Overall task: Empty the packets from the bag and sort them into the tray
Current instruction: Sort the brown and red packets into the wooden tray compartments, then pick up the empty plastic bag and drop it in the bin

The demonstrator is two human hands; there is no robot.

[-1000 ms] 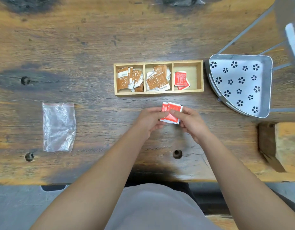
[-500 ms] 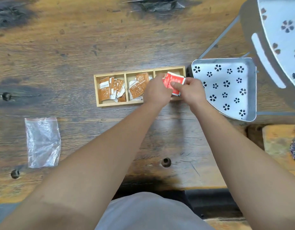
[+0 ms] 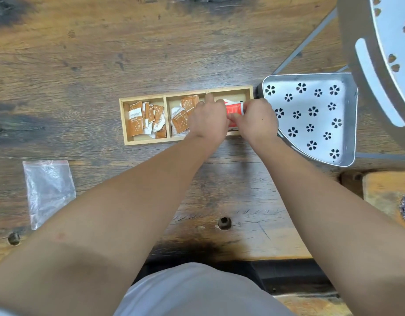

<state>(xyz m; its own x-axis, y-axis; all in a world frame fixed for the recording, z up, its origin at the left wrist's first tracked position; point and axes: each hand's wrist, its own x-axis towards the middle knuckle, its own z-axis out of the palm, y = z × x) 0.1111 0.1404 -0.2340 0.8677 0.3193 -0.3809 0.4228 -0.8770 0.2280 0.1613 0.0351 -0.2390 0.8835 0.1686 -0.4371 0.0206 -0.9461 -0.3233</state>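
A wooden tray [image 3: 125,124] with three compartments lies on the table. Its left compartment holds several brown packets [image 3: 136,120], and more brown packets [image 3: 180,119] fill the middle one. Both my left hand [image 3: 208,118] and my right hand [image 3: 256,119] are over the right compartment, pinching a stack of red packets [image 3: 234,109] low inside it. The hands hide most of that compartment. An empty clear plastic bag [image 3: 47,190] lies flat at the left of the table.
A perforated metal chair seat [image 3: 311,115] sits right beside the tray's right end, with its backrest [image 3: 379,65] beyond. A wooden stool [image 3: 384,195] is at the lower right. The table's near edge runs just in front of my body.
Both hands carried the red packets from the table in front of the tray up into the tray's right compartment. The bag has not moved.
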